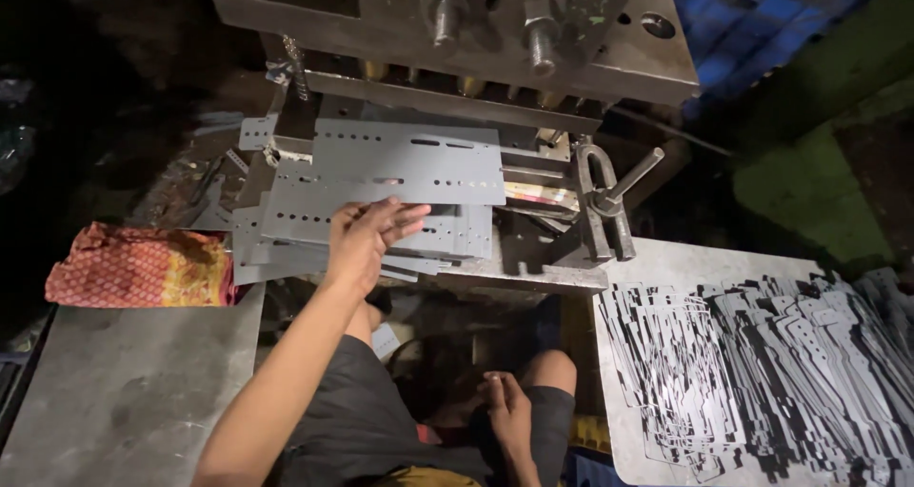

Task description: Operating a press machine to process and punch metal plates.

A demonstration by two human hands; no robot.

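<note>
Left hand (367,235) lies flat with fingers spread on the stacked grey punched sheet-metal plates (381,197) under the steel press (457,30), steadying them; right hand (506,411) rests loosely open and empty on the knee.

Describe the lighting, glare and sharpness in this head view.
Head view: light falls on the punched metal sheets and the left hand; the left edge and top corners sink into darkness; mild sheen on the pile of cut strips; the right hand sits dim in shadow.
</note>
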